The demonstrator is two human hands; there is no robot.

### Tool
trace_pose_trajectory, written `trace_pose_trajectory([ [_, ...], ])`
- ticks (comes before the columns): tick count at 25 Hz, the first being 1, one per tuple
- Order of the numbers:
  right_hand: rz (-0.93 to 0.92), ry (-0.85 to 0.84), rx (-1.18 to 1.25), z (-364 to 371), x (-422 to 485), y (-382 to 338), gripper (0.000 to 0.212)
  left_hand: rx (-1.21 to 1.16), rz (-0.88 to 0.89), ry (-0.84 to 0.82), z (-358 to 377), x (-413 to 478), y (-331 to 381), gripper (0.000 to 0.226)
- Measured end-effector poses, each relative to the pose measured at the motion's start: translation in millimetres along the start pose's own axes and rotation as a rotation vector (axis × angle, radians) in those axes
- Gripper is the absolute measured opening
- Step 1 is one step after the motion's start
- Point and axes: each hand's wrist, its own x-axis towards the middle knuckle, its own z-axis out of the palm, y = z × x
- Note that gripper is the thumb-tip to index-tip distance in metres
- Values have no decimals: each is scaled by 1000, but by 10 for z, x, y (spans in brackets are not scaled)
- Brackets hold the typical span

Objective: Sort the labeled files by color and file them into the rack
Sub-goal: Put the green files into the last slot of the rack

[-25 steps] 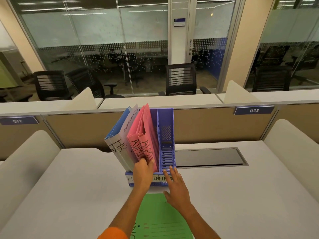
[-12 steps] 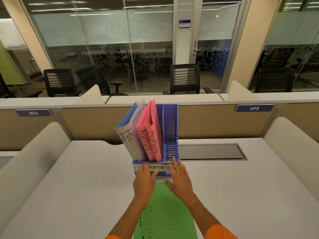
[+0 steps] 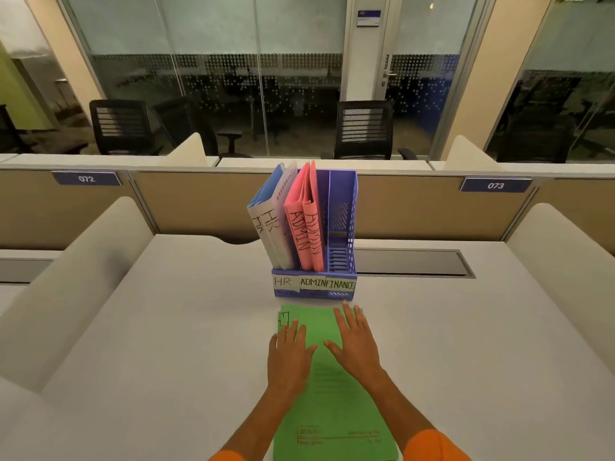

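Both hands have drawn back from the rack [image 3: 342,207] since a second ago and now lie on the green file [image 3: 332,410]. Back then the left hand was up at the pink files and the right hand was reaching for the rack's front.

The left hand [image 3: 289,354] rests palm down on the file's left edge. Its fingers are straight and close together, pointing toward the rack, and its outer side hangs over the worktop [image 3: 166,327]. The right hand [image 3: 357,347] lies flat on the far right part of the file, with its fingers straight and slightly spread and its fingertips near the file's far edge. Neither hand grips anything. Both forearms come up from the bottom of the view, with orange sleeves at the edge.

The green file lies flat on the worktop with its long axis running from the person toward the rack. Its short far edge sits just in front of the rack's base, apart from it. Printed lines at its near end read upright from the person's side.

The rack stands upright with its strip of labels facing the person: HR, ADMIN, FINANCE. Two blue-and-white files [image 3: 269,221] marked HR lean left in the left compartment. Two pink files [image 3: 304,227] marked ADMIN stand in the middle one.
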Motion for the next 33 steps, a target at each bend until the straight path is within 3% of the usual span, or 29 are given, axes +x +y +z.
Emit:
trace_pose_trajectory([
  [5,64,-93,19,245,-399,-5,84,70,45,-98,276,-405,-182,65],
  [11,148,-178,27,466,-797,27,81,-20,54,-204,449,-684,-330,72],
  [15,207,-252,77,578,-999,51,78,-237,22,-215,423,-710,-280,76],
  [19,196,-296,111,597,-1047,88,77,-572,-146,-149,347,-711,-230,87],
  [23,205,-314,158,577,-1032,112,78,-895,-380,28,217,-640,-195,65],
  [26,221,-284,203,575,-1031,102,75,-1075,-525,28,117,-507,-209,60],
  [30,253,-177,289,514,-1020,80,65,-1203,-472,-135,9,-421,-185,41],
  [33,318,-66,328,408,-969,116,63,-1253,-420,-140,-110,-454,-72,43],
])
